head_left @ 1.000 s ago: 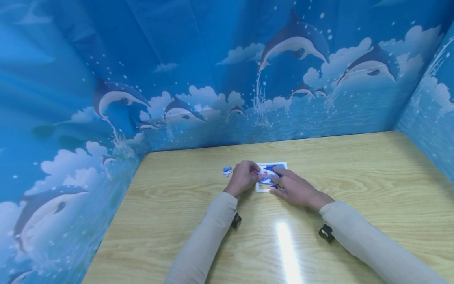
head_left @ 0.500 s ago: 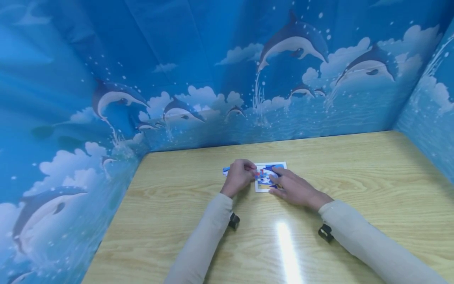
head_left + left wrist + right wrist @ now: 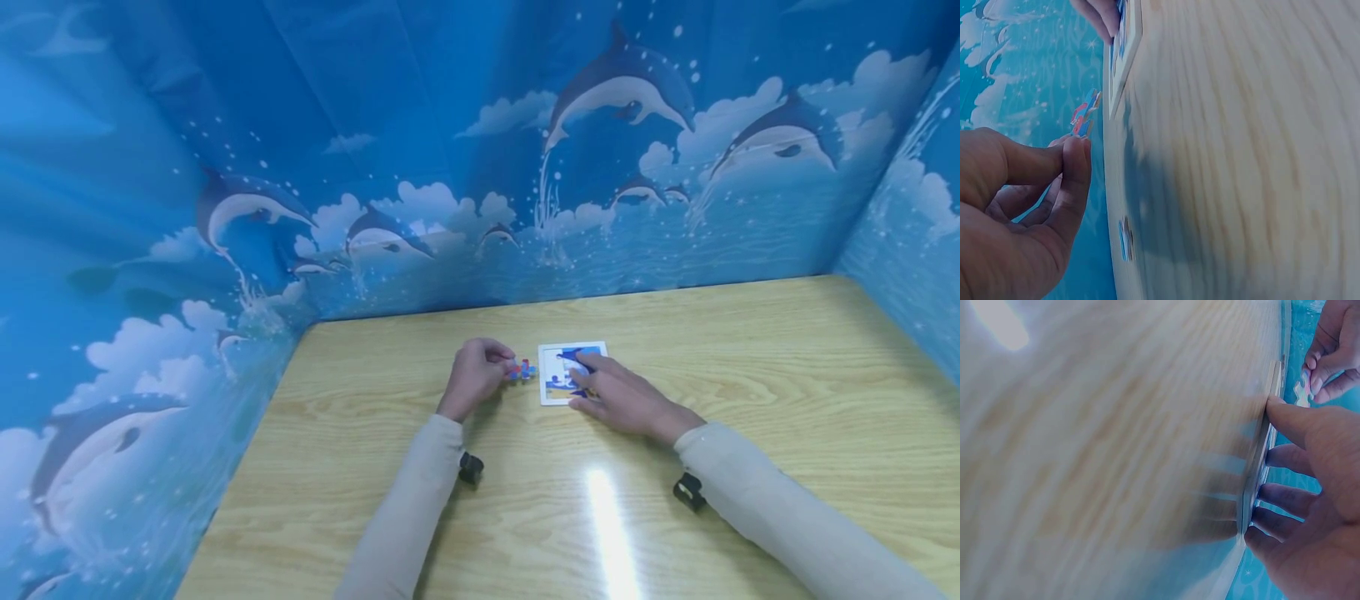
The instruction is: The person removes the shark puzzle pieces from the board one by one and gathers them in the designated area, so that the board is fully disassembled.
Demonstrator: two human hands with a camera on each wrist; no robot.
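My left hand (image 3: 474,377) pinches a red and blue jigsaw puzzle piece (image 3: 524,369) between thumb and fingertips. The piece sticks out past the fingertips, off the table in the left wrist view, just left of the puzzle. A white-framed jigsaw puzzle (image 3: 542,393) lies flat, with sea colours and a dolphin-like shape in its picture; a pale gap shows on its left side. Spread over its right part, my right hand (image 3: 630,398) rests with extended fingers, fingertips (image 3: 1261,490) along the board, covering some of the picture. A second loose piece (image 3: 1125,239) lies on the table below my left hand.
The wooden table (image 3: 360,467) extends all around the puzzle. Blue dolphin-printed sheeting (image 3: 420,275) rises behind the table's far edge and at both sides. A bright light reflection lies on the tabletop in front.
My left hand has drawn away leftward from the puzzle with the red and blue piece, uncovering a pale gap in the board. It now hides the loose piece in the head view. My right hand stays put.
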